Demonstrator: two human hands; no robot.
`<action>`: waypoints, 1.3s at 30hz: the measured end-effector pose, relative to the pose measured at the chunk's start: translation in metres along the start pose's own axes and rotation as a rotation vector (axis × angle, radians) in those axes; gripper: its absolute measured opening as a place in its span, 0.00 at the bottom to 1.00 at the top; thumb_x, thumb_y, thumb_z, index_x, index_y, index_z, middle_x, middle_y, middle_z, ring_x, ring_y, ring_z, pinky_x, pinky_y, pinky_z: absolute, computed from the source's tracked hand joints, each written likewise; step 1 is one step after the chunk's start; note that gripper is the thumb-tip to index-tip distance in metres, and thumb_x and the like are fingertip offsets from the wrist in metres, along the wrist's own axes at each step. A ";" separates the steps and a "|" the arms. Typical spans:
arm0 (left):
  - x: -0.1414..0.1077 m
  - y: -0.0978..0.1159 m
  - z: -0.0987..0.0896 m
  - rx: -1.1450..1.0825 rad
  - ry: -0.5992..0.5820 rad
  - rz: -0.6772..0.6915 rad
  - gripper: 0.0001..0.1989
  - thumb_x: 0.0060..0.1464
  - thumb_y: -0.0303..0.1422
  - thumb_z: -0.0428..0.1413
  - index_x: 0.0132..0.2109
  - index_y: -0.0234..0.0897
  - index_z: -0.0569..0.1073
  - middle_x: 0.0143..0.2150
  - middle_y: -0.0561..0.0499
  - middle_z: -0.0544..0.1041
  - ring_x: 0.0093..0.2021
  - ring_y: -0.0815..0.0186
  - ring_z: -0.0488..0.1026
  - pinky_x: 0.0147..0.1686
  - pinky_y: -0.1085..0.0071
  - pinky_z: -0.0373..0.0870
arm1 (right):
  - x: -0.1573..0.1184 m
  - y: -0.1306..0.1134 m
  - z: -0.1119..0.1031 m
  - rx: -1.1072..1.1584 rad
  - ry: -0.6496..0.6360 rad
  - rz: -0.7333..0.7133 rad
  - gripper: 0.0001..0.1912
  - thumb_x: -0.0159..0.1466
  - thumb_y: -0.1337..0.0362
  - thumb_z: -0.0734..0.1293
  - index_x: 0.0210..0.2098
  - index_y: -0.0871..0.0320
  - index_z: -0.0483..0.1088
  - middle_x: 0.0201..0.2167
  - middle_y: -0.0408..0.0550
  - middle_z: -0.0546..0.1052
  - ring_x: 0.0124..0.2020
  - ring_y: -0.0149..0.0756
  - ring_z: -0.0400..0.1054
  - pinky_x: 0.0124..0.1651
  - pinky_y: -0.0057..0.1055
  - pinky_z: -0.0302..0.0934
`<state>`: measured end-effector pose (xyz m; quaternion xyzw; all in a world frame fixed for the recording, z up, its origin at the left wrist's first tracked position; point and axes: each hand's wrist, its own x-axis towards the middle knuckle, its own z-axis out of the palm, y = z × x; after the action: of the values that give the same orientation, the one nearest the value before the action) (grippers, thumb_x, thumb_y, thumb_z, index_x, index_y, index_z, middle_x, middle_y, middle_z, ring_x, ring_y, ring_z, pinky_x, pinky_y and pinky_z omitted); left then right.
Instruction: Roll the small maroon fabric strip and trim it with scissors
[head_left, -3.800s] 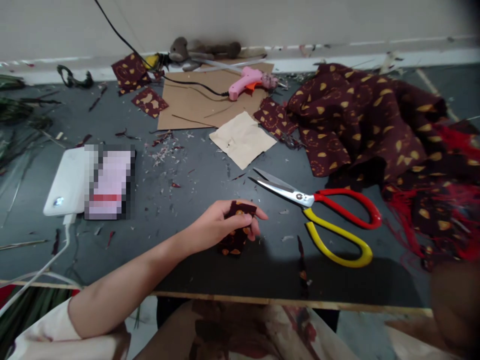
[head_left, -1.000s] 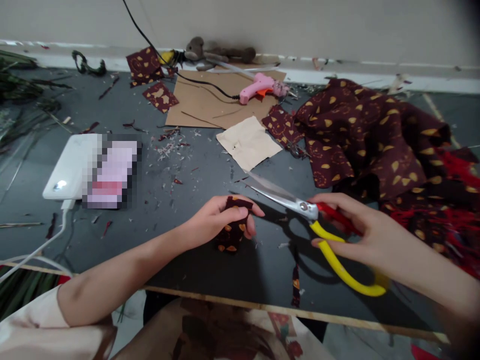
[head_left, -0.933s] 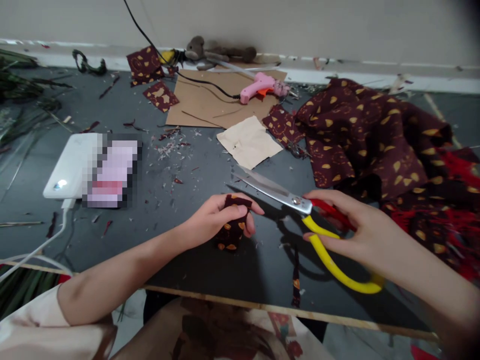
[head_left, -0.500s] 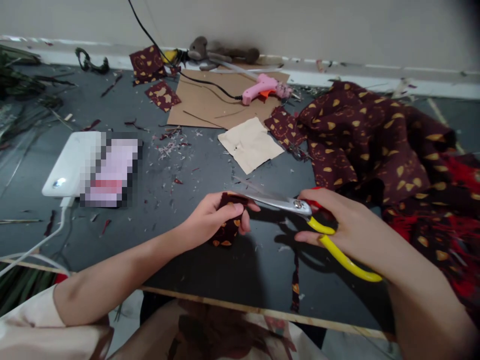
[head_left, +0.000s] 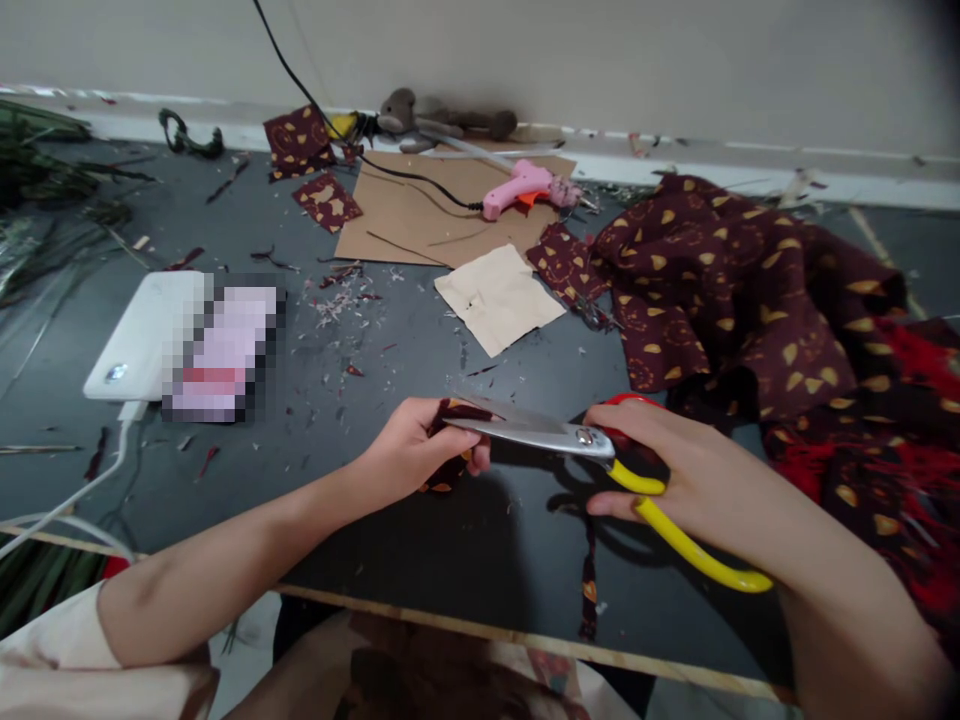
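Note:
A small piece of dark maroon cloth with yellow marks (head_left: pixel 448 476) is pinched in my left hand (head_left: pixel 412 450), low in the middle of the view. My right hand (head_left: pixel 675 450) is closed round the handles of the scissors (head_left: pixel 559 437), one handle yellow and the other red. The blades point left, slightly parted, and reach the cloth by my left thumb. Beneath my right hand a narrow strip of the same cloth (head_left: pixel 589 590) lies on the dark table. Beyond the blades lies a cream square (head_left: pixel 500 300).
A pink glue gun (head_left: pixel 525 190) rests on brown cardboard (head_left: pixel 390 225). A large heap of maroon cloth (head_left: pixel 720 290) covers the right side. A white power bank (head_left: pixel 142 335) and a phone (head_left: pixel 229 345) lie at the left. Scraps are scattered about.
The scissors and my left hand have shifted slightly. The blades now lie over the cloth and my left thumb, and a small dark scrap shows beyond them on the table.

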<state>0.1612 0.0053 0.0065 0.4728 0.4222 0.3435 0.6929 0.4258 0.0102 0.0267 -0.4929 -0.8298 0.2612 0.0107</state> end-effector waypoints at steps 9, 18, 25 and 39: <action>0.001 0.000 -0.001 0.132 -0.054 0.038 0.09 0.47 0.30 0.50 0.24 0.31 0.71 0.22 0.52 0.73 0.23 0.73 0.69 0.26 0.78 0.67 | -0.001 0.001 0.001 0.021 -0.005 -0.020 0.31 0.54 0.38 0.63 0.48 0.51 0.63 0.42 0.49 0.72 0.38 0.42 0.69 0.39 0.36 0.64; 0.001 0.000 0.000 0.173 -0.046 0.054 0.11 0.47 0.31 0.50 0.22 0.31 0.70 0.21 0.52 0.72 0.21 0.74 0.67 0.25 0.78 0.66 | -0.002 0.001 -0.001 0.011 0.031 -0.062 0.29 0.54 0.41 0.66 0.46 0.54 0.67 0.39 0.48 0.75 0.37 0.41 0.70 0.37 0.33 0.64; 0.002 0.000 -0.001 0.174 -0.057 0.048 0.11 0.48 0.32 0.50 0.23 0.31 0.70 0.21 0.52 0.72 0.22 0.74 0.67 0.25 0.78 0.66 | -0.002 0.002 0.001 -0.009 0.031 -0.074 0.30 0.55 0.39 0.63 0.46 0.54 0.67 0.40 0.49 0.75 0.38 0.42 0.70 0.39 0.34 0.64; 0.000 0.000 -0.002 0.184 -0.062 0.028 0.11 0.51 0.33 0.50 0.26 0.31 0.71 0.21 0.52 0.72 0.22 0.73 0.67 0.27 0.77 0.65 | -0.003 0.003 0.003 -0.070 0.106 -0.117 0.31 0.56 0.37 0.60 0.44 0.55 0.70 0.37 0.50 0.75 0.35 0.41 0.71 0.36 0.34 0.65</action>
<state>0.1598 0.0064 0.0065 0.5509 0.4237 0.2979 0.6544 0.4291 0.0080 0.0237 -0.4568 -0.8641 0.2045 0.0529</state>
